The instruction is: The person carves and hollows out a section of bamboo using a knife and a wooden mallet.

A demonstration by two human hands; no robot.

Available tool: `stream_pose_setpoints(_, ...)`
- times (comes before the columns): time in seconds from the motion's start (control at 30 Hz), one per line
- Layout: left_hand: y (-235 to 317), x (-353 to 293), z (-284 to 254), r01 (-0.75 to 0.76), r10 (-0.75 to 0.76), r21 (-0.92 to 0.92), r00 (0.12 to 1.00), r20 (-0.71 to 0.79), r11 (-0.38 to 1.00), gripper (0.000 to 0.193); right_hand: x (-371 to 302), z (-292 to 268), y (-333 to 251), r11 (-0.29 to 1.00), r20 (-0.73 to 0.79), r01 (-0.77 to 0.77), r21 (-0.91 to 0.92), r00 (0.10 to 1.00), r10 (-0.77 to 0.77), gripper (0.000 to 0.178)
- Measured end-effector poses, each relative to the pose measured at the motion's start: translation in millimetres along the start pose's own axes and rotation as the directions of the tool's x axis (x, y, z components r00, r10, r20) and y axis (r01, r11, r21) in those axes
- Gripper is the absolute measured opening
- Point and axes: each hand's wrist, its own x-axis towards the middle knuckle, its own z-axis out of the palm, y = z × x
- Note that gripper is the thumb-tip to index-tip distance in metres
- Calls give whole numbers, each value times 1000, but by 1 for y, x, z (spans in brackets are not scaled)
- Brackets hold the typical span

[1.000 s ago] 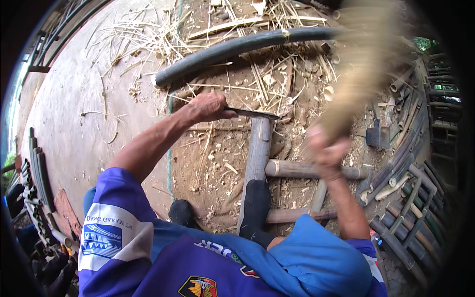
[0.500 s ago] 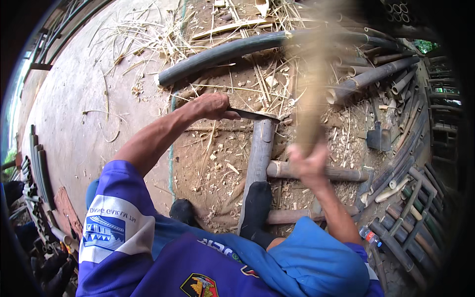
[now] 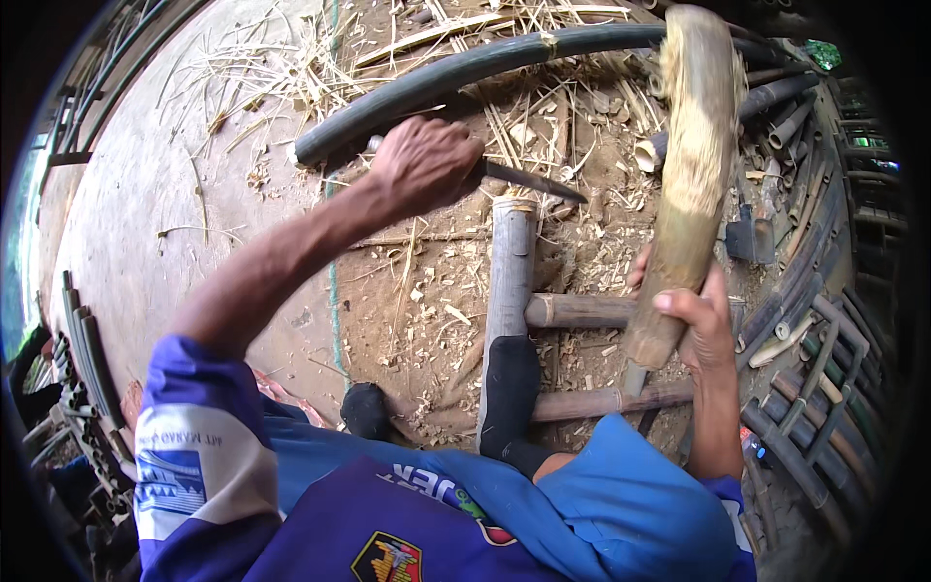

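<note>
My left hand (image 3: 427,163) is closed around the handle of a knife (image 3: 535,181). Its dark blade points right, above and apart from the cut end of a grey bamboo pole (image 3: 512,262). That pole runs toward me, with my black-socked foot (image 3: 511,378) against it. At the right, my right hand (image 3: 706,315) grips the lower part of a thick wooden club (image 3: 703,136). The club stands nearly upright, its upper part pale, worn and frayed.
A long dark bamboo pole (image 3: 465,73) curves across the far side. Pale shavings (image 3: 281,78) litter the ground. Two bamboo crosspieces, one a short length (image 3: 582,310), lie right of the grey pole. Stacked bamboo (image 3: 810,388) lines the right side; more poles (image 3: 92,354) stand at left.
The knife has lifted off the bamboo pole's end, its tip now further right. My right hand has moved right with the club, which was blurred by motion and now shows clearly.
</note>
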Motion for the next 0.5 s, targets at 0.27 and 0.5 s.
stream_pose_setpoints(0.27,40,-99,78,171,-161,-298,985,58,939,14,-3,-16,40,972,-3,-228,-56,974,228,64)
stream_pose_setpoints(0.5,-51,-56,31,495,-659,-661,752,0,564,22,8,-14,33,974,-1,-200,-110,980,201,70)
